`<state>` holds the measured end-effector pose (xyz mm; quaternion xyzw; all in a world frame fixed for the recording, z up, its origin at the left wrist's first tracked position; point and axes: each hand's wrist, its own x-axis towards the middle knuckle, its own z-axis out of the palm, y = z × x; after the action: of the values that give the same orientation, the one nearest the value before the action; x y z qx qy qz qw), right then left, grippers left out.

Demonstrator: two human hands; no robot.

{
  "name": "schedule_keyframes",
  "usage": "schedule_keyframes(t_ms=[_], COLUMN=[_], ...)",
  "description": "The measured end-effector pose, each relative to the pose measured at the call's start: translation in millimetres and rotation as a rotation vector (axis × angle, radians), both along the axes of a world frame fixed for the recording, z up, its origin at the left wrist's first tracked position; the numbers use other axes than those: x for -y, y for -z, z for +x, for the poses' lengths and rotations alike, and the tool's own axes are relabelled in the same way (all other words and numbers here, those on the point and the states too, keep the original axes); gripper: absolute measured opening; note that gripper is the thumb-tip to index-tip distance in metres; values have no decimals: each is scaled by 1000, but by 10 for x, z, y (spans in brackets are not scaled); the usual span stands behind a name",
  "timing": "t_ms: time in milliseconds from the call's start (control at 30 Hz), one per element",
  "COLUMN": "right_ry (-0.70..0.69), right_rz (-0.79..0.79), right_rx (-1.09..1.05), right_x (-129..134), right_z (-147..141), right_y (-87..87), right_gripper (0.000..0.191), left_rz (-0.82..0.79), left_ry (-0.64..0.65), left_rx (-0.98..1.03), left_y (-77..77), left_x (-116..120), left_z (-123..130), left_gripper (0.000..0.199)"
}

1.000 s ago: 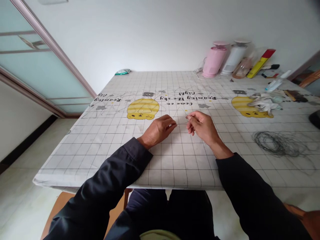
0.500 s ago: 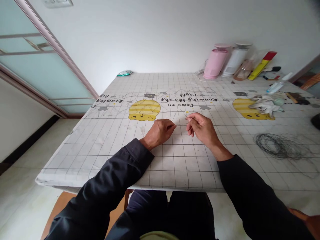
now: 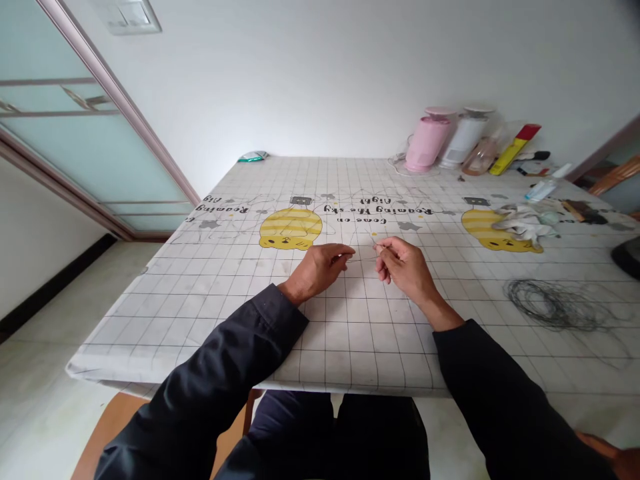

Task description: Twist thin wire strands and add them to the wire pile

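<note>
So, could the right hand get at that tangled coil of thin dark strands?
Probably yes: the coil lies on the white checked tablecloth, to the right of the right hand, with nothing standing between them, though the pinched fingertips would have to open.

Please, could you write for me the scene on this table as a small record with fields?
Surface: white checked tablecloth with yellow cartoon prints
Left hand: thumb and forefinger close together; any held thing too fine to tell
Right hand: pinches a thin, short-looking strand
Right side: loose, tangled coil of thin dark wire or thread
Beyond coil: crumpled whitish cloth
Back right: pink cylindrical device, white cylindrical device
Back left: small green-and-white packet
</note>
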<state>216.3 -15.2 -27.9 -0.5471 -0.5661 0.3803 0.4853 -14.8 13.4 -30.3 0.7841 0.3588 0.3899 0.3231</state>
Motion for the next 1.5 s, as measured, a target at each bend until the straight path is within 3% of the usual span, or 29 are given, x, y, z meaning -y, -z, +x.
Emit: schedule_keyframes(t_ms=[267, 467, 567, 700, 733, 800, 867, 933, 1067, 1200, 1367, 1500], right_ry=[-130, -138, -87, 3, 21, 56, 78, 84, 111, 131, 151, 140], right_rz=[52, 16, 3, -39, -60, -117, -180, -225, -287, -333, -364, -369], right_rx=[54, 46, 79, 113, 110, 98, 87, 89, 111, 161, 264, 381], right_x=[25, 29, -2, -176, -248, -422, -624, -838, -1216, -1417, -1424, -1262], right_z=[14, -2, 33, 149, 174, 195, 171, 114, 4, -17, -8, 12], right_y=[16, 13, 45, 111, 122, 134, 141, 152, 177, 169, 132, 43], right_gripper=[23, 22, 22, 23, 22, 17, 9, 7, 19, 20, 14, 18], left_rz=[-32, -29, 115, 381, 423, 450, 397, 326, 230, 229, 225, 196], left_ry=[-10, -7, -25, -227, -221, -60, 114, 194, 216, 230, 218, 212], left_rx=[-21, -37, -76, -89, -97, -113, -103, -90, -70, -67, -87, -74], left_y=[76, 113, 82, 38, 44, 81, 133, 177, 198, 183, 182, 158], left_x=[-19, -70, -29, 195, 270, 409, 507, 552, 541, 530, 531, 519], left_z=[11, -5, -1, 77, 112, 187, 253, 290, 285, 265, 267, 254], left_gripper=[31, 28, 23, 22, 24, 21, 14, 11, 11, 14, 15, 14])
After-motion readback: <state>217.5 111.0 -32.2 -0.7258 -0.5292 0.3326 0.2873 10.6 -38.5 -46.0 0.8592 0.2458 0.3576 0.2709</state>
